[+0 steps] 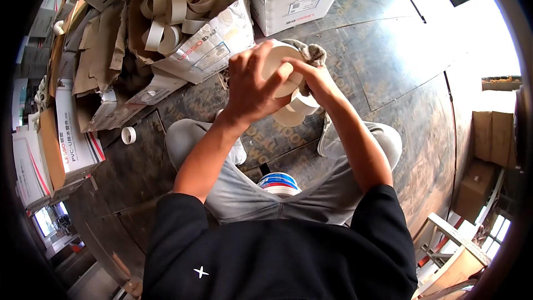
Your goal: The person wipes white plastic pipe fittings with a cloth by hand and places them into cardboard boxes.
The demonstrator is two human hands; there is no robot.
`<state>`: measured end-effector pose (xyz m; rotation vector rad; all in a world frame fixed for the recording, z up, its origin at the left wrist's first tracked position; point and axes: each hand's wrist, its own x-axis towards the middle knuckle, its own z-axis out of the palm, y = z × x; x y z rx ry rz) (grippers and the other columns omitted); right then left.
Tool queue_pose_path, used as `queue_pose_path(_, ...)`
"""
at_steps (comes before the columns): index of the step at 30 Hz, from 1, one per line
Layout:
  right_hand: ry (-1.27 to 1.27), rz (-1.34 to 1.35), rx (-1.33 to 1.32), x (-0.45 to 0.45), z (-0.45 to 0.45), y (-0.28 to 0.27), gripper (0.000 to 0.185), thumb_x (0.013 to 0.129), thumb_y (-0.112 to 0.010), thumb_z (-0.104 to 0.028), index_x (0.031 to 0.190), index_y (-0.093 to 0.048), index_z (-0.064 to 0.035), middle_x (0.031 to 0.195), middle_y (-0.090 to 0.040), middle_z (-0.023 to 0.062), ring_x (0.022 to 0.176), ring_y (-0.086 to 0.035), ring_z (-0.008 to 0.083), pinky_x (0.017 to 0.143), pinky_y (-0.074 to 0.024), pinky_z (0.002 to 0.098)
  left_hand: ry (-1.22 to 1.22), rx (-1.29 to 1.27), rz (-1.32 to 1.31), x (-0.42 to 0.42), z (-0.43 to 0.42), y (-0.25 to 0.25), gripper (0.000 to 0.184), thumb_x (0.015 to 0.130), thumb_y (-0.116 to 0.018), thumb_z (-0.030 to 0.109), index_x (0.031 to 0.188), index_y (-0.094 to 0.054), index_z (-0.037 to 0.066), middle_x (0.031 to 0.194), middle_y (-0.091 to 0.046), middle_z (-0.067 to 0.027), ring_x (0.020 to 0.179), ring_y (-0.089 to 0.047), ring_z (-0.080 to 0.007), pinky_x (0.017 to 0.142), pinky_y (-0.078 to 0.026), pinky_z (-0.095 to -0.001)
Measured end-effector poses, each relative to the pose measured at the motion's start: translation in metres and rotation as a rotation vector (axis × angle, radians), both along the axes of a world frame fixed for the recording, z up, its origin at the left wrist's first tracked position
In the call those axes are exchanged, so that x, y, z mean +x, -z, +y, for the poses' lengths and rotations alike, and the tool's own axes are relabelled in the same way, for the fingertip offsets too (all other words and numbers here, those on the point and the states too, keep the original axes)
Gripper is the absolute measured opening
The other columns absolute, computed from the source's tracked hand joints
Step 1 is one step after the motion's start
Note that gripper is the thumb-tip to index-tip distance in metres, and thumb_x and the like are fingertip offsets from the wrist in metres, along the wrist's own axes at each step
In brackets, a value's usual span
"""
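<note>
Both my hands are out in front, at a white PVC pipe fitting (276, 60) held off the floor between my legs. My left hand (252, 84) wraps its near left side, with thumb and fingers pressed on the wall. Bunched in my right hand (317, 82) is a grey-white rag (312, 54), pressed against the right side of the fitting; some of those fingers are hidden behind it. Just below my hands shows another white cylindrical piece (290, 115). Whether it joins the held fitting or stands apart, I cannot tell.
An open carton (208, 50) full of white pipe rings stands at front left, beside a closed white box (297, 0). A torn carton (133, 97) and a loose ring (128, 135) lie nearer. Beneath me is a bucket (279, 182). Brown boxes (493, 139) stand right.
</note>
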<state>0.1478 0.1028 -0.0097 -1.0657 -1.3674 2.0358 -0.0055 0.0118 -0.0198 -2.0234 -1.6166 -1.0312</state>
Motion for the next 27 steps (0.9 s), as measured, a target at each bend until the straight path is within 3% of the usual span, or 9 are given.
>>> queue_pose_path(5, 0.291, 0.233, -0.221, -0.011, 0.003, 0.025, 0.012, 0.087, -0.056, -0.012, 0.095, -0.065, -0.0076, 0.086, -0.065, 0.0051, 0.073, -0.062, 0.0144, 0.065, -0.0518, 0.0288, 0.097, 0.042, -0.068, 0.011, 0.008, 0.005, 0.074, 0.068, -0.086, 0.031, 0.134, -0.053, 0.025, 0.136, -0.051, -0.018, 0.119, -0.052, -0.0364, 0.099, -0.042, -0.0477)
queue_pose_path(8, 0.363, 0.307, -0.291, -0.004, 0.007, 0.033, 0.021, 0.087, -0.055, -0.013, 0.102, -0.065, -0.0005, 0.091, -0.066, 0.0103, 0.079, -0.066, 0.0191, 0.068, -0.0547, 0.0312, 0.112, 0.025, -0.108, 0.008, 0.007, -0.003, 0.084, 0.07, -0.086, 0.036, 0.141, -0.046, 0.014, 0.136, -0.049, -0.02, 0.121, -0.051, -0.0382, 0.102, -0.043, -0.0472)
queue_pose_path(10, 0.424, 0.37, -0.288, 0.005, 0.009, 0.023, 0.027, 0.087, -0.056, -0.016, 0.105, -0.064, 0.0028, 0.095, -0.067, 0.0129, 0.085, -0.067, 0.0226, 0.075, -0.0559, 0.034, 0.119, -0.204, -0.61, 0.01, 0.003, -0.01, 0.091, 0.073, -0.085, 0.042, 0.142, -0.041, 0.004, 0.137, -0.047, -0.0222, 0.12, -0.053, -0.0368, 0.101, -0.044, -0.044)
queue_pose_path(11, 0.416, 0.423, -0.305, 0.008, 0.011, 0.02, 0.028, 0.088, -0.056, -0.016, 0.106, -0.063, 0.003, 0.096, -0.067, 0.0137, 0.087, -0.067, 0.0237, 0.078, -0.0556, 0.0351, 0.167, -0.289, -0.877, 0.012, 0.004, -0.01, 0.077, 0.083, -0.079, 0.044, 0.135, -0.046, -0.002, 0.127, -0.055, -0.0177, 0.113, -0.057, -0.0268, 0.1, -0.044, -0.0389)
queue_pose_path(12, 0.408, 0.477, -0.322, 0.01, 0.014, 0.019, 0.029, 0.088, -0.055, -0.016, 0.108, -0.063, 0.0031, 0.098, -0.067, 0.0144, 0.088, -0.067, 0.0248, 0.081, -0.0554, 0.0362, 0.171, -0.29, -0.876, 0.009, 0.006, -0.009, 0.077, 0.083, -0.079, 0.044, 0.135, -0.046, -0.002, 0.127, -0.055, -0.0177, 0.113, -0.057, -0.0268, 0.1, -0.044, -0.0389)
queue_pose_path(14, 0.382, 0.492, -0.299, 0.013, 0.015, 0.021, 0.03, 0.088, -0.055, -0.016, 0.11, -0.061, 0.0039, 0.099, -0.066, 0.0154, 0.09, -0.066, 0.0265, 0.084, -0.0548, 0.0383, 0.54, -0.676, -1.542, -0.002, 0.01, -0.003, 0.055, 0.093, -0.072, 0.038, 0.128, -0.054, -0.001, 0.114, -0.062, -0.0103, 0.107, -0.058, -0.0171, 0.097, -0.045, -0.0351)
queue_pose_path(16, 0.403, 0.482, -0.267, 0.013, 0.012, 0.021, 0.03, 0.088, -0.055, -0.015, 0.109, -0.061, 0.0049, 0.099, -0.066, 0.0158, 0.089, -0.066, 0.0273, 0.083, -0.0549, 0.0387, 0.532, -0.64, -1.495, 0.001, 0.011, 0.002, 0.043, 0.1, -0.061, 0.038, 0.122, -0.059, 0.001, 0.105, -0.065, -0.0048, 0.105, -0.057, -0.0123, 0.098, -0.043, -0.0329)
queue_pose_path(25, 0.254, 0.404, -0.442, 0.009, 0.016, 0.029, 0.039, 0.079, -0.056, -0.013, 0.112, -0.059, 0.0068, 0.102, -0.064, 0.0182, 0.089, -0.065, 0.0297, 0.085, -0.0561, 0.0439, 0.5, -0.656, -1.599, -0.001, 0.017, 0.002, 0.057, 0.104, -0.039, 0.054, 0.128, -0.054, 0.004, 0.121, -0.062, -0.0078, 0.117, -0.053, -0.0162, 0.107, -0.034, -0.036)
queue_pose_path(27, 0.259, 0.416, -0.473, 0.004, 0.016, 0.03, 0.039, 0.078, -0.055, -0.013, 0.113, -0.059, 0.0068, 0.103, -0.064, 0.0186, 0.089, -0.065, 0.0303, 0.085, -0.056, 0.0443, 0.486, -0.537, -1.789, -0.001, 0.016, 0.006, 0.044, 0.106, -0.041, 0.045, 0.122, -0.05, 0.005, 0.107, -0.065, -0.0089, 0.1, -0.06, -0.0145, 0.09, -0.046, -0.0321)
